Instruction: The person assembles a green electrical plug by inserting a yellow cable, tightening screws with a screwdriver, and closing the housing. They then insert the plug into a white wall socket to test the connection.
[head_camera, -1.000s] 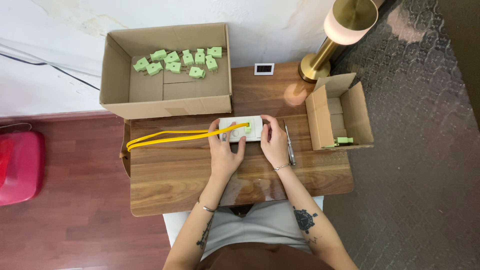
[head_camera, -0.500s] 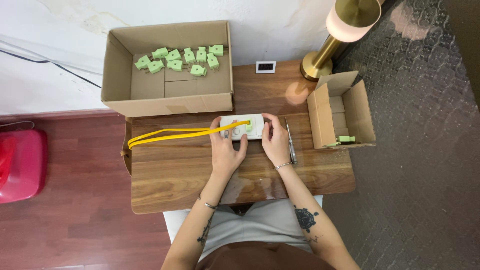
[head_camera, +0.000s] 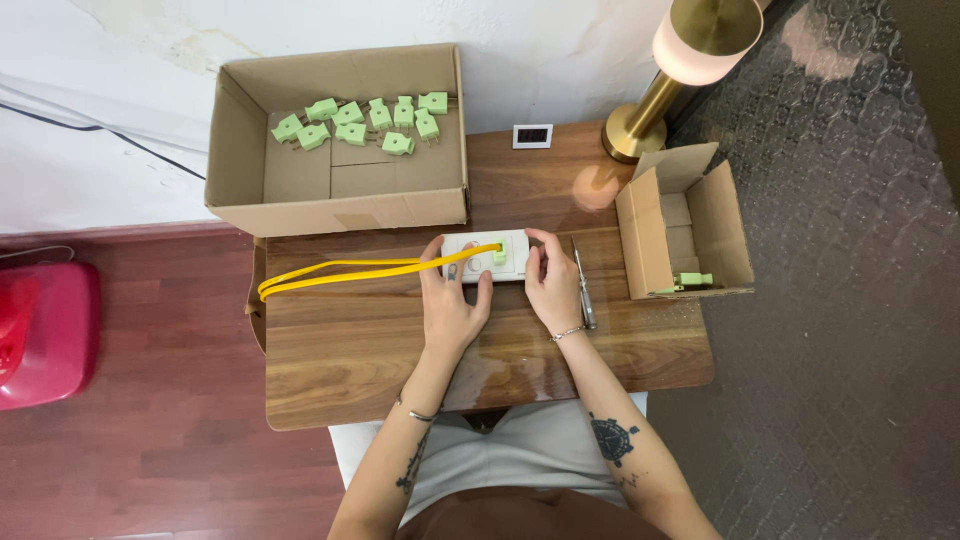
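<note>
Bright, even light fills the sharp head view, the lit lamp (head_camera: 700, 45) casting a warm glow patch and soft glare on the glossy wooden counter (head_camera: 350, 360), with short faint shadows under the large cardboard box (head_camera: 340, 205) and slight bending at the edges.

White socket plate (head_camera: 487, 256) lies flat on the table, its near edge under the left hand (head_camera: 451, 308), right end at the right hand (head_camera: 553, 285). Small green plug (head_camera: 499, 256) sits in it, yellow cable (head_camera: 350, 272) looping away past the left hand.

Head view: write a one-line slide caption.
Both hands steady a white socket plate with yellow cable on a wooden table.
</note>
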